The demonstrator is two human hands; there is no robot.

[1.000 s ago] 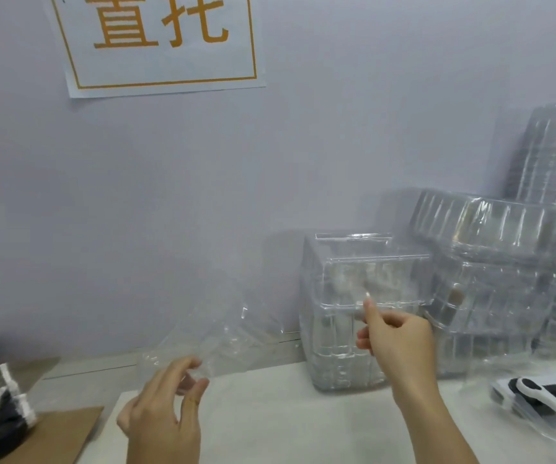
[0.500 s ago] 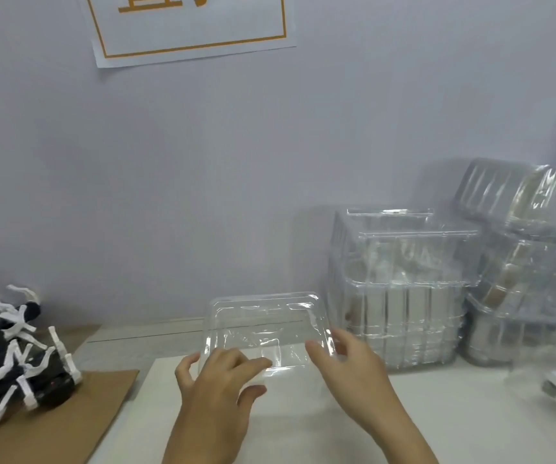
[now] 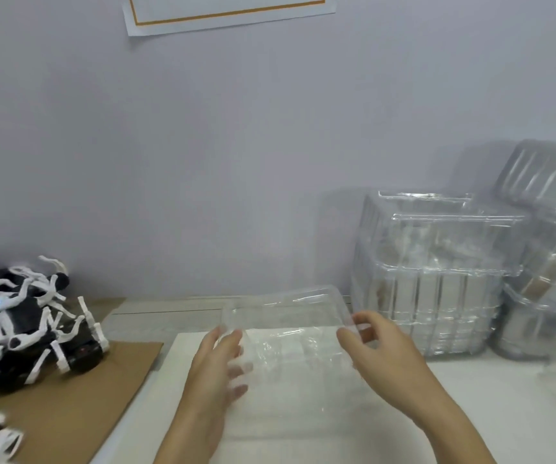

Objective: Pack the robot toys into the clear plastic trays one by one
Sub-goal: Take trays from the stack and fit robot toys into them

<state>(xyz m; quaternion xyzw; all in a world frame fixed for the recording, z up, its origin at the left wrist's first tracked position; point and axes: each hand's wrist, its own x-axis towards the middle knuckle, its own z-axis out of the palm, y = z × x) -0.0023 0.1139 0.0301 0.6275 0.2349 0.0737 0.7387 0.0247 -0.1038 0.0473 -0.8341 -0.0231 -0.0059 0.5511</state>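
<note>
Both hands are holding one clear plastic tray [image 3: 286, 333]: the left hand [image 3: 218, 366] is gripping its left end, the right hand [image 3: 384, 356] is pinching its right end. Its long side is running left to right, over the white worktop [image 3: 471, 396]. Robot toys [image 3: 25, 323] are lying by the left edge, on brown cardboard [image 3: 69, 413]. Stacked trays [image 3: 430, 279] are standing at the back right.

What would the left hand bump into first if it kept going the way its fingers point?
Probably the clear tray it already holds: the left hand points up and away, into the tray's left edge. Past the tray there's bare table, then the wall, though depth is hard to judge.
</note>
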